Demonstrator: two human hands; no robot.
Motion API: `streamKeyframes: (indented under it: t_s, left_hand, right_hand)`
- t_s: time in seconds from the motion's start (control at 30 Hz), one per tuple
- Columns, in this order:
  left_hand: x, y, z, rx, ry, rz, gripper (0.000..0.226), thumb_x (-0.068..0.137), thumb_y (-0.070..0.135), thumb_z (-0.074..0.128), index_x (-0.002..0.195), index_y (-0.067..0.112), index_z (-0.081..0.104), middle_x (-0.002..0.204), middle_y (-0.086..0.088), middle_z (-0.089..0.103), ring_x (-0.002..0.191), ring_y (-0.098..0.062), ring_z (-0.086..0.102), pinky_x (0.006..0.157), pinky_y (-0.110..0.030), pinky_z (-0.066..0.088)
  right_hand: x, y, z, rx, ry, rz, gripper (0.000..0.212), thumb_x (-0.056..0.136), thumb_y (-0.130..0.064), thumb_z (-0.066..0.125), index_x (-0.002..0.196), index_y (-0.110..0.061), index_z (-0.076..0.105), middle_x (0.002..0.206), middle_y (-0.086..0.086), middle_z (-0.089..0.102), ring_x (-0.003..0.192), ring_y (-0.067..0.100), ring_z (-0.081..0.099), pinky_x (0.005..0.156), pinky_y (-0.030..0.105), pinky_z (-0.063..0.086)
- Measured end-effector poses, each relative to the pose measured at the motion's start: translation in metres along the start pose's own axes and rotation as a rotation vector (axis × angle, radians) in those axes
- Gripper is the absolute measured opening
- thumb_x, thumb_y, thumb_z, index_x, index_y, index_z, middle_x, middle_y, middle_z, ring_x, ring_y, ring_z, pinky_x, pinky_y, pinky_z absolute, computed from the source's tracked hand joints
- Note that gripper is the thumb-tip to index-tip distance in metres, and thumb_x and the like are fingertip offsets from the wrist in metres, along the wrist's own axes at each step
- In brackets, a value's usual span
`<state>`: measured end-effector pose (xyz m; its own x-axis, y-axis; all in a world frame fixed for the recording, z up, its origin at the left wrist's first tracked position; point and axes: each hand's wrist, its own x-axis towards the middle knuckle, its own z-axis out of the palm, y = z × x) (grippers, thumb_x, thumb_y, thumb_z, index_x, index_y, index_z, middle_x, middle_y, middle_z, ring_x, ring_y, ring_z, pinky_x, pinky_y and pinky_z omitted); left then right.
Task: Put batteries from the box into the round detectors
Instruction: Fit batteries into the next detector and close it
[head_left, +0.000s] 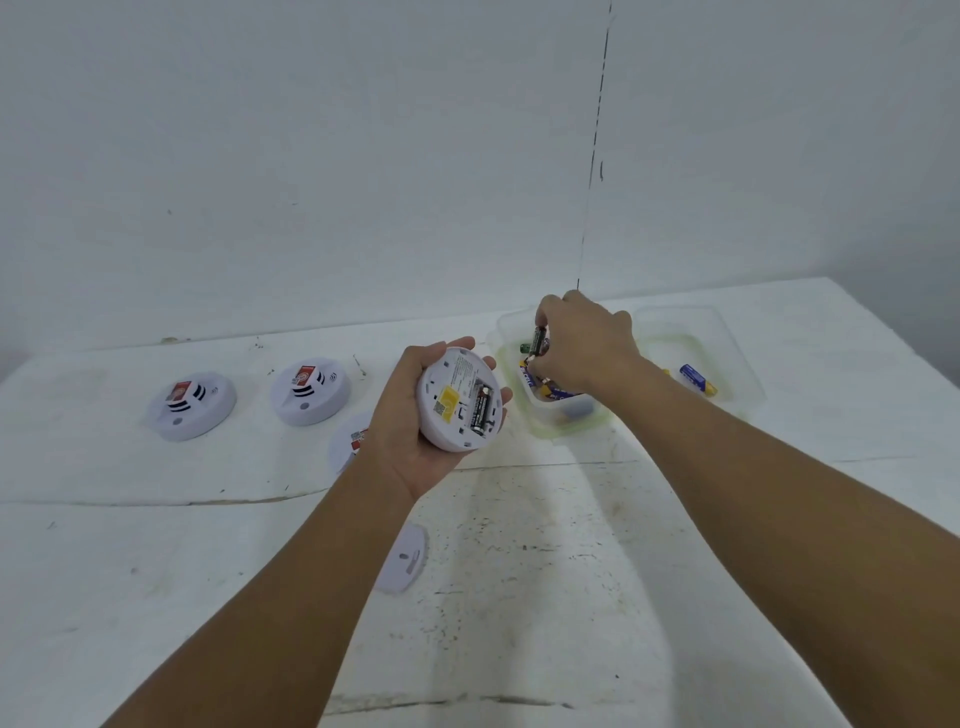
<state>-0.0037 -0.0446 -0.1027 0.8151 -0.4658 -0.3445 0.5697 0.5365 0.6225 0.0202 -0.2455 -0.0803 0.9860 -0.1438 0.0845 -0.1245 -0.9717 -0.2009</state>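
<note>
The left hand (415, 415) is cupping a round white detector (460, 397) from below and behind, fingers curling round its far rim and thumb side wrapping its near rim. It is holding the detector tilted, back side facing up, above the middle of the worktop (571, 571). One dark battery (481, 410) is sitting in the detector's open battery bay, next to a yellow sticker (447, 401).

The right hand (587, 343) is reaching over a clear plastic box (550, 423) standing toward the far right of the worktop, just beside the held detector. Its fingers are curling downward and pinching a dark battery with a green band (537, 340), holding it roughly upright over the box. More batteries (527, 375), some blue and yellow, are lying loose in the bottom of that box.

A second clear container (727, 332) is standing just right of the first, closer to the right edge, with a blue and yellow battery (697, 378) lying inside it.

Two more detectors are lying face up toward the far left of the worktop: one (191, 405) nearer the left edge and one (310, 389) beside it to the right. A third detector (347, 441) is showing partly behind the left wrist. A white round cover (408, 561) is lying on the worktop partly under the left forearm, nearer the front edge.
</note>
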Motion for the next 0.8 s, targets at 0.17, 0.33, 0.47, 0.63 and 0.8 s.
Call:
streamKeyframes:
  t_s: [0.17, 0.33, 0.47, 0.63, 0.8]
  left_hand:
    - [-0.014, 0.005, -0.009, -0.02, -0.038, 0.02, 0.035, 0.091, 0.037, 0.062, 0.115, 0.015, 0.073, 0.13, -0.015, 0.065, 0.118, -0.045, 0.06, 0.107, -0.05, 0.047]
    - [-0.033, 0.01, -0.026, -0.076, -0.099, 0.043, 0.033, 0.092, 0.037, 0.063, 0.115, 0.016, 0.071, 0.129, -0.013, 0.063, 0.117, -0.039, 0.059, 0.101, -0.048, 0.049]
    - [-0.052, 0.012, -0.038, -0.071, -0.124, 0.088, 0.029, 0.093, 0.035, 0.058, 0.107, 0.016, 0.074, 0.121, -0.011, 0.067, 0.106, -0.029, 0.061, 0.107, -0.046, 0.04]
    - [-0.072, 0.015, -0.061, -0.12, -0.096, 0.084, 0.031, 0.097, 0.037, 0.054, 0.115, 0.019, 0.07, 0.124, -0.014, 0.067, 0.115, -0.034, 0.059, 0.102, -0.046, 0.043]
    - [-0.09, 0.016, -0.075, -0.138, -0.084, 0.122, 0.031, 0.097, 0.038, 0.054, 0.111, 0.017, 0.073, 0.122, -0.015, 0.067, 0.098, -0.029, 0.067, 0.092, -0.042, 0.047]
  right_hand:
    - [-0.029, -0.013, -0.017, 0.169, 0.213, 0.049, 0.044, 0.086, -0.035, 0.071, 0.122, -0.018, 0.054, 0.119, 0.001, 0.053, 0.102, 0.027, 0.059, 0.085, 0.039, 0.036]
    - [-0.074, -0.053, -0.021, 0.266, 0.289, -0.052, 0.042, 0.087, -0.046, 0.069, 0.119, -0.023, 0.055, 0.114, -0.006, 0.054, 0.103, 0.021, 0.058, 0.088, 0.039, 0.037]
    - [-0.102, -0.086, -0.01, 0.329, 0.236, -0.117, 0.047, 0.086, -0.051, 0.072, 0.122, -0.024, 0.057, 0.113, -0.007, 0.057, 0.104, 0.016, 0.058, 0.094, 0.041, 0.044]
    - [-0.135, -0.111, 0.011, 0.649, 0.133, -0.196, 0.043, 0.083, -0.038, 0.08, 0.12, -0.026, 0.061, 0.107, -0.012, 0.059, 0.087, -0.008, 0.053, 0.075, 0.008, 0.04]
    - [-0.163, -0.123, 0.038, 0.759, 0.1, -0.254, 0.045, 0.085, -0.035, 0.081, 0.127, -0.027, 0.065, 0.107, -0.016, 0.059, 0.089, -0.014, 0.049, 0.078, 0.008, 0.035]
